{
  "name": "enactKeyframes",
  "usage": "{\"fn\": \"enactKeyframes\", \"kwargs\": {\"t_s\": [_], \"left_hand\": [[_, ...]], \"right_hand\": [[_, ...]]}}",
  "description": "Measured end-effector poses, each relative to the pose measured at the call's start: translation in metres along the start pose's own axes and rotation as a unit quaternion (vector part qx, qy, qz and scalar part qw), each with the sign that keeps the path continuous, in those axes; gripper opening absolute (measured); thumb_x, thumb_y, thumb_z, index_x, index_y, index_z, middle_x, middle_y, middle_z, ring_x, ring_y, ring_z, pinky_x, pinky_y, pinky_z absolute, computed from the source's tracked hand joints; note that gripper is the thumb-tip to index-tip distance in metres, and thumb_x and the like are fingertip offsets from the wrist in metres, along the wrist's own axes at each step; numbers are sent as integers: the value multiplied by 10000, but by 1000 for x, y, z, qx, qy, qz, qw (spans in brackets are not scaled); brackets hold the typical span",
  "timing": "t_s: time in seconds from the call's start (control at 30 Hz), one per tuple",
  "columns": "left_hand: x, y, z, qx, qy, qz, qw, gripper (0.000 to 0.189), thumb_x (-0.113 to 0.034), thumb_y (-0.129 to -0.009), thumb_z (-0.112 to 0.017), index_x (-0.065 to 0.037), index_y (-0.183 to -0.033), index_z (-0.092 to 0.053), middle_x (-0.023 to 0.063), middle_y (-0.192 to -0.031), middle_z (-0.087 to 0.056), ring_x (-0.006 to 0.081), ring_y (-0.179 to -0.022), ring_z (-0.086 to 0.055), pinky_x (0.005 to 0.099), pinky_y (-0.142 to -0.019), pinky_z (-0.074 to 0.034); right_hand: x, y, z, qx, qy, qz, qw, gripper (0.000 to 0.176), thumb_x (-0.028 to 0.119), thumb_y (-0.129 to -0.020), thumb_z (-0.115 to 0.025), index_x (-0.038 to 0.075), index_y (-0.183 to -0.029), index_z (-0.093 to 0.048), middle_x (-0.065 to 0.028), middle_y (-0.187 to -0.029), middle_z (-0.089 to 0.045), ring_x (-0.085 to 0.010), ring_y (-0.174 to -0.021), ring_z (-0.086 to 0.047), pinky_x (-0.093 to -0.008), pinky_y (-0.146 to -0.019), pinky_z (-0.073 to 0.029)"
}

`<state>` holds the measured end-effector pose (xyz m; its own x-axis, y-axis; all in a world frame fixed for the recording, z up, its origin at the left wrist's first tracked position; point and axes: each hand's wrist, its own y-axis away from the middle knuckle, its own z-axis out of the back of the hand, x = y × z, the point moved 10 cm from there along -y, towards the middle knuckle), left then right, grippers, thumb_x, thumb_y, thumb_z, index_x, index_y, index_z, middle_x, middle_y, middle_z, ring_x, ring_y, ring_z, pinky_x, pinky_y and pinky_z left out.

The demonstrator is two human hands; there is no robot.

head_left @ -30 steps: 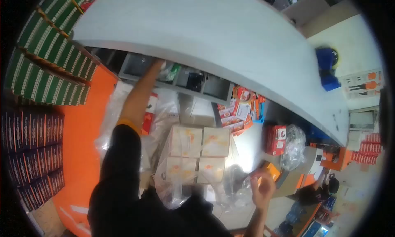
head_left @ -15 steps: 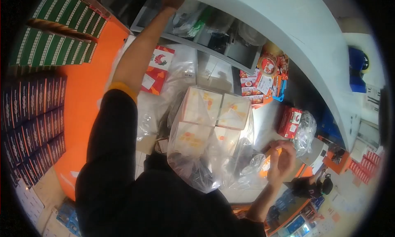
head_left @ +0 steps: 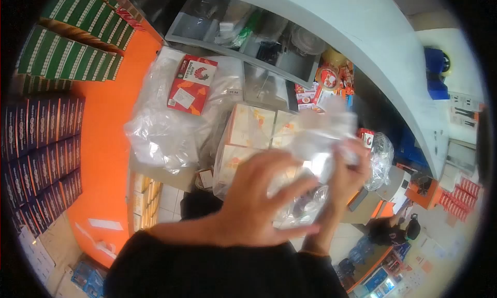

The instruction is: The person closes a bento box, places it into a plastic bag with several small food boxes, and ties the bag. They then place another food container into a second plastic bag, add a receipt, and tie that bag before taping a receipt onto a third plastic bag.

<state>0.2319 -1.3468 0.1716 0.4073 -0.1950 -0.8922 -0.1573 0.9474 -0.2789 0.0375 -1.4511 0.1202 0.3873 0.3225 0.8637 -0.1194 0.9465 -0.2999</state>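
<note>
Since the left arm was up in the shelf (head_left: 233, 31) under the counter (head_left: 393, 55) a second ago, the main change is that it's out of there now. Left hand (head_left: 253, 199) is down at centre view. It meets the right hand (head_left: 348, 171), which has come up from 5 o'clock. Both are on one clear plastic bag (head_left: 321, 135), held in the air in front of the bagged boxes (head_left: 248, 127).

Left fingers (head_left: 290, 187) are curled over the bag's lower part, clenched on the film. The right hand is closed on it too, at the bag's 3 o'clock edge. That hand is motion-blurred, so the exact pinch is unclear. Bag is crumpled; can't tell if anything is inside.

Surroundings, clocked from the hands:
- 12 o'clock, just behind: the bagged boxes, white with orange print, wrapped in their own plastic.
- 10 o'clock: red box (head_left: 191, 83) lying on loose plastic (head_left: 160, 132).
- 3 o'clock: small red box (head_left: 366, 137), with a wad of clear film (head_left: 383, 161) beside it.
- 10 to 11 o'clock, well apart: green striped boxes (head_left: 72, 44).
- 9 o'clock: dark boxes (head_left: 41, 143) in rows.
- 2 o'clock: blue tape dispenser (head_left: 437, 73) on the counter.

My read: the shelf reach is over and the work has shifted to two-handed handling of the bag. Neither hand touches the shelf or the boxes.
</note>
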Motion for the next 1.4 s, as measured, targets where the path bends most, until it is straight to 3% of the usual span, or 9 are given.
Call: {"fn": "enactKeyframes", "kwargs": {"t_s": [0.1,0.17,0.27,0.33,0.8,0.87,0.97,1.2,1.4], "left_hand": [[24,59,-37,59,-159,36,985,599,-180,-682,-805,-100,-1213,-540,168,-1210,-469,333,-1149,-462,458,-930,-396],[81,82,-35,11,-183,110,977,375,-77,-772,-688,-98,-1135,-595,150,-1091,-553,336,-986,-548,417,-875,-446],[98,95,11,-54,-36,182,981,170,-44,-813,-626,-43,-984,-616,116,-872,-594,255,-790,-586,341,-744,-481],[68,93,40,-78,116,111,984,31,2,-842,-569,5,-850,-599,92,-730,-580,177,-645,-565,266,-627,-458],[33,66,83,-62,-23,-10,998,117,-5,-794,-633,0,-900,-684,141,-1159,-645,306,-1132,-564,359,-950,-431],[35,63,85,-56,-72,-18,996,132,9,-736,-670,1,-867,-683,146,-1104,-658,324,-1128,-563,375,-953,-434],[35,59,80,-20,-108,-42,993,192,-51,-687,-746,-11,-866,-687,152,-1083,-654,333,-1134,-555,392,-966,-428],[119,80,77,-115,-33,62,991,997,-253,-541,-871,-56,-1389,-385,148,-1182,-589,288,-1148,-538,382,-988,-404],[174,47,-146,142,280,121,942,980,-227,-626,-796,-28,-1433,-276,176,-1223,-537,278,-1171,-497,360,-993,-389]], "right_hand": [[-11,16,37,-120,-376,-103,913,156,-17,-777,-662,39,-922,-652,-68,-926,-646,-145,-824,-629,-270,-662,-518],[31,16,38,-29,-884,23,466,110,24,-798,-652,75,-891,-679,1,-836,-654,-74,-741,-618,-238,-500,-479],[30,60,-35,185,-849,-118,480,71,125,-855,-610,141,-841,-678,20,-749,-604,-92,-642,-527,-257,-492,-444],[-28,102,-58,103,-154,-117,976,133,45,-767,-711,66,-889,-661,-65,-843,-647,-157,-708,-615,-272,-683,-497],[25,111,-221,524,95,361,766,332,400,-866,-611,120,-1034,-666,-130,-1186,-613,-313,-1075,-573,-408,-956,-425],[-1,105,-159,651,169,129,728,578,600,-889,-466,88,-1081,-654,-162,-1195,-605,-335,-1068,-576,-445,-997,-381],[-24,97,-31,706,571,161,388,650,720,-821,-450,143,-935,-727,-129,-926,-677,-245,-1036,-590,-430,-1010,-322],[23,50,52,339,114,99,928,262,82,-614,-827,64,-656,-570,-78,-909,-508,-198,-835,-554,-351,-821,-437],[-11,122,-106,368,-269,49,889,241,9,-687,-780,21,-664,-541,-102,-938,-497,-212,-853,-542,-320,-717,-463]]}}
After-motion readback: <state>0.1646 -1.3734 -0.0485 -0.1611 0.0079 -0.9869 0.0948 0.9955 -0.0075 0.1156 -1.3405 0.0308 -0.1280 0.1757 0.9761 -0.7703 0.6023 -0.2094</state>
